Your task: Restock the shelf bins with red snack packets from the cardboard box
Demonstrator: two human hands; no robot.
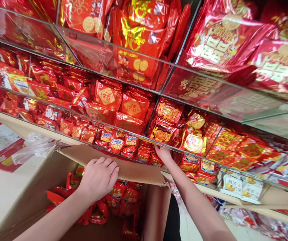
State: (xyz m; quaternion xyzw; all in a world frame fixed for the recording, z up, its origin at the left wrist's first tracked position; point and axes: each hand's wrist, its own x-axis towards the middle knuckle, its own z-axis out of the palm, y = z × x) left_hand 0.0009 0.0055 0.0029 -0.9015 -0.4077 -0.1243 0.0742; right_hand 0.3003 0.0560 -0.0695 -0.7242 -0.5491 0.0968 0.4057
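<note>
My left hand (99, 177) hovers palm down over an open cardboard box (38, 187), fingers curled loosely together above several red snack packets (119, 197) inside; whether it holds anything is hidden. My right hand (162, 151) reaches over a clear divider into a shelf bin of small red packets (146, 154). Its fingers are buried among them, so its grip is hidden.
Tiered shelves with clear acrylic fronts (124, 132) hold red and gold foil sweets. Large red bags (224, 40) fill the top tier. A white-packet bin (241, 187) sits low right. A clear plastic bag (33, 145) lies left of the box flap (124, 167).
</note>
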